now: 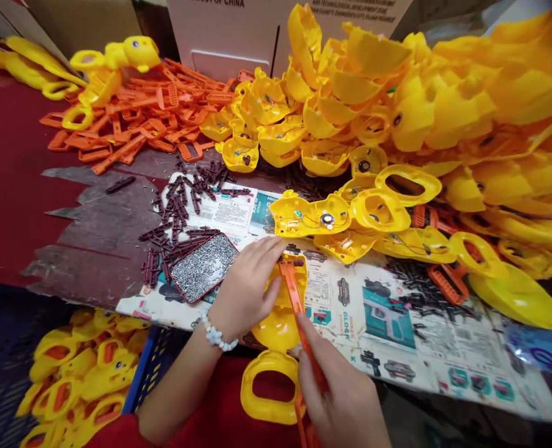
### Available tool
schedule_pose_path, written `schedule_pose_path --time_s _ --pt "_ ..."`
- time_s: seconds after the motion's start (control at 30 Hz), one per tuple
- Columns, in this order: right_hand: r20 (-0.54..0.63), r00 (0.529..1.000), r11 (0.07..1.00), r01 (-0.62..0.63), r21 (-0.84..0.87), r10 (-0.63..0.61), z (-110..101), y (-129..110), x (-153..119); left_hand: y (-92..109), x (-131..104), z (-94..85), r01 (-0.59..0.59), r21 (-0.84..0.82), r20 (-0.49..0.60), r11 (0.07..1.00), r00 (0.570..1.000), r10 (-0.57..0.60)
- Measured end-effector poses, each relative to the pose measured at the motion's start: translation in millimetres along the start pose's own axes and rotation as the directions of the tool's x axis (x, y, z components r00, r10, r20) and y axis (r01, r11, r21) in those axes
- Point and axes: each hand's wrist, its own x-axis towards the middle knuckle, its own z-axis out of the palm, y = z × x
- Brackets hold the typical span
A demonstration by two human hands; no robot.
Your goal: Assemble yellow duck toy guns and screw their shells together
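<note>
An orange strip is pinched by the right hand over a yellow shell, near centre; the left hand is placed by the far end, its grip unclear. Fitting seems under way; careful alignment appears to be needed.

One yellow shell and one orange strip are being handled by two hands.
One left hand and one right hand are being shown, and one beaded bracelet is being worn. One tray is being filled by small metal pins, too many to be counted; one blue crate is being filled by several yellow toys. One heap is being formed by dozens of orange slotted pieces, another by dozens of maroon pieces, another by yellow half-shells, overlapping beyond exact count.
</note>
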Motion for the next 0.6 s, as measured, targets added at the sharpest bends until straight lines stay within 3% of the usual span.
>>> schedule_pose_path --time_s 0.13,0.37,0.5,0.6 --pt "0.036 0.998 0.999 -0.047 -0.024 0.048 3.8 -1.7 5.7 0.0 -1.1 18.0 0.043 -0.001 0.051 0.999 0.998 -0.043" --pt "0.142 0.975 0.948 -0.199 0.248 0.168 -13.7 3.7 12.0 -2.7 -4.8 21.2 0.094 0.021 0.006 0.995 0.996 -0.094" --pt "0.126 0.984 0.991 -0.113 -0.074 0.122 -10.0 -6.7 15.4 1.2 -6.1 23.7 0.059 0.08 -0.009 0.995 0.998 -0.059" --pt "0.147 0.98 0.952 -0.088 -0.292 0.135 -3.7 -14.0 17.5 5.0 -5.9 21.3 0.03 0.091 -0.006 0.995 1.0 -0.029"
